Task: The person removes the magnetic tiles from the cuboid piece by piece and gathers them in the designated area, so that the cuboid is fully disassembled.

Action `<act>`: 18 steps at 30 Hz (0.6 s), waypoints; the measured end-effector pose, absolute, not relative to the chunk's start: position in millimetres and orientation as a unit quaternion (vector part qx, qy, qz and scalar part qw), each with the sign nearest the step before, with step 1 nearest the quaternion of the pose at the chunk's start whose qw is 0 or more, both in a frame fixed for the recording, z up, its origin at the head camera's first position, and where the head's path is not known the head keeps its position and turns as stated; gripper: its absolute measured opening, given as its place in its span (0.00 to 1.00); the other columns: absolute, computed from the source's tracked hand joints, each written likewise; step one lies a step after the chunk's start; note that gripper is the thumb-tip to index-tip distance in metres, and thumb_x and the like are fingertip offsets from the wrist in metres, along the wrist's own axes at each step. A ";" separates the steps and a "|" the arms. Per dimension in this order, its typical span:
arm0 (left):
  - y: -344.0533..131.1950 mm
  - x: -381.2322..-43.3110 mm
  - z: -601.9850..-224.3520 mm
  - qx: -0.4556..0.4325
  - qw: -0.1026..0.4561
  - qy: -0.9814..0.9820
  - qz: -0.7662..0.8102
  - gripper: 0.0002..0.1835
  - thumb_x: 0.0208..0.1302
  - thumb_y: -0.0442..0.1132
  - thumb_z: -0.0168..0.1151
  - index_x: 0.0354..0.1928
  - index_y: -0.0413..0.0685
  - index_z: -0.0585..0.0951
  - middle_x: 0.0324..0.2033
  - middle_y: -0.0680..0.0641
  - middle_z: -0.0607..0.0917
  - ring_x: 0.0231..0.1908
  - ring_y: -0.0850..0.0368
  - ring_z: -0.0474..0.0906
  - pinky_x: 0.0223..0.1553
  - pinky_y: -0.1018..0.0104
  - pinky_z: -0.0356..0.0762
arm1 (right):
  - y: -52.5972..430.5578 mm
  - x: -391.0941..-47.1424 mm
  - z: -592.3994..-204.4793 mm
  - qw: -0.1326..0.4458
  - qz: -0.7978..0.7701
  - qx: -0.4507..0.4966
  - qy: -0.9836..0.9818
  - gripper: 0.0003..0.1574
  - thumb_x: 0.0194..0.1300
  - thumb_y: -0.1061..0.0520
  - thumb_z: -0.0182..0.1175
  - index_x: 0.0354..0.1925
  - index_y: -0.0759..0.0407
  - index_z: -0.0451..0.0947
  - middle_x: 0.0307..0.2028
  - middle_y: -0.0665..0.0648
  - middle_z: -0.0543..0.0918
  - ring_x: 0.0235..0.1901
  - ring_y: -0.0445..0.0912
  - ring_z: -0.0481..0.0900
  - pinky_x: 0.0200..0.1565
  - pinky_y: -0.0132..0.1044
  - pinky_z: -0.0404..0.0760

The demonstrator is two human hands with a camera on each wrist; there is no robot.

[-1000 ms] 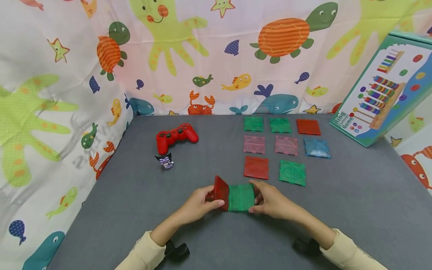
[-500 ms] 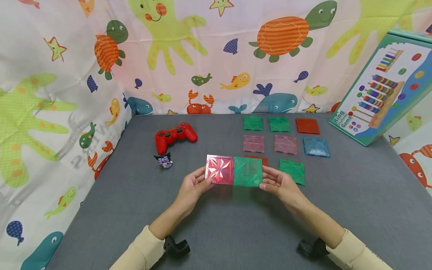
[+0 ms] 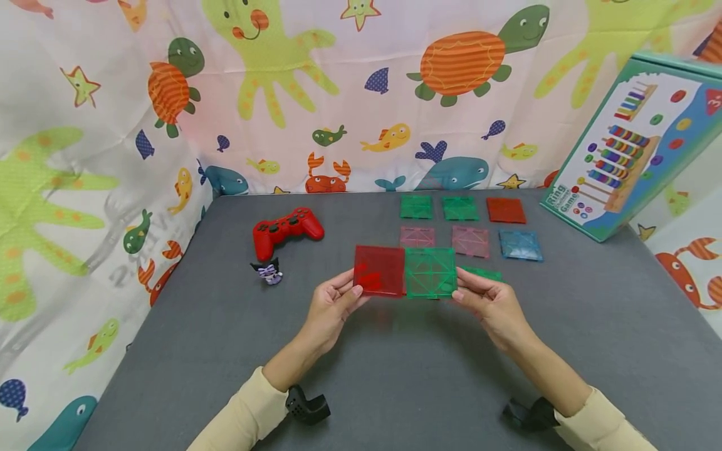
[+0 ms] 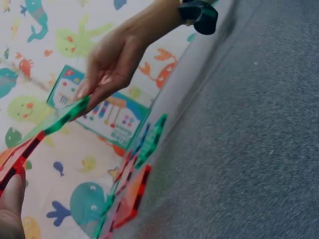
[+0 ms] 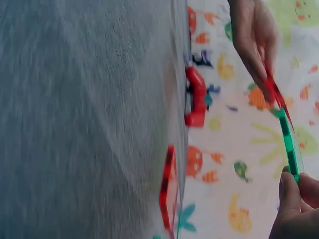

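Note:
My left hand [image 3: 329, 310] pinches a red magnetic tile [image 3: 379, 270] by its left edge, thumb in front. A green magnetic tile [image 3: 431, 272] is pinched at its right edge by my right hand [image 3: 496, 310]. The two square tiles meet edge to edge, raised over the table with their faces toward the head camera. From the side, the left wrist view shows the green tile [image 4: 65, 117] and red tile [image 4: 22, 157] at a slight angle to each other. Behind the held pair, a loose red tile [image 5: 169, 191] is hidden in the head view.
Loose tiles lie behind the hands: green [image 3: 416, 207], red [image 3: 506, 210], pink [image 3: 470, 241], blue [image 3: 521, 245] and a partly covered green one [image 3: 482, 274]. To the left are a red game controller [image 3: 287, 232] and a small figurine [image 3: 269, 272]. A Ring Game box [image 3: 632, 150] leans at right.
Both hands have lifted the red and green tiles up and away from the table front. The red tile, earlier tilted up against the green one, now lies nearly in line with it.

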State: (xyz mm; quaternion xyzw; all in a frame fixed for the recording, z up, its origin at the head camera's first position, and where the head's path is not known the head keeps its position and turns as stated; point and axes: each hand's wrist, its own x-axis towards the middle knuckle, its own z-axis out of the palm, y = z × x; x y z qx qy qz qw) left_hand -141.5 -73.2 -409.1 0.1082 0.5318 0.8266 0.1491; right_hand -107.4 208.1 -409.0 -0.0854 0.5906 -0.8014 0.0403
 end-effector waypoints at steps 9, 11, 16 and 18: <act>-85.8 -142.8 -408.4 0.080 0.142 0.531 0.831 0.25 0.64 0.24 0.48 0.64 0.31 0.61 0.61 0.33 0.68 0.48 0.59 0.79 0.52 0.61 0.70 | 273.4 -103.2 -410.6 0.033 -0.865 -0.085 0.494 0.25 0.64 0.76 0.45 0.50 0.58 0.79 0.43 0.53 0.84 0.42 0.40 0.83 0.43 0.32 0.78; -87.6 -142.0 -409.5 0.067 0.145 0.532 0.832 0.25 0.64 0.25 0.49 0.64 0.32 0.62 0.61 0.34 0.69 0.48 0.59 0.79 0.52 0.61 0.69 | 297.4 -102.5 -413.8 0.050 -0.870 -0.071 0.485 0.25 0.64 0.76 0.44 0.49 0.58 0.79 0.43 0.54 0.84 0.42 0.41 0.83 0.42 0.32 0.78; -88.4 -140.6 -413.8 0.054 0.147 0.539 0.828 0.24 0.64 0.25 0.50 0.63 0.33 0.63 0.60 0.36 0.70 0.48 0.58 0.79 0.52 0.60 0.69 | 360.6 -93.2 -428.2 0.111 -0.880 -0.020 0.461 0.24 0.66 0.74 0.42 0.46 0.58 0.81 0.42 0.54 0.84 0.43 0.42 0.83 0.43 0.33 0.79; -88.3 -139.9 -414.9 0.058 0.150 0.544 0.824 0.24 0.64 0.25 0.50 0.63 0.33 0.64 0.60 0.35 0.70 0.49 0.58 0.79 0.52 0.59 0.69 | 380.1 -88.0 -437.0 0.142 -0.881 -0.013 0.452 0.25 0.66 0.74 0.40 0.45 0.58 0.81 0.42 0.54 0.84 0.43 0.43 0.82 0.44 0.33 0.78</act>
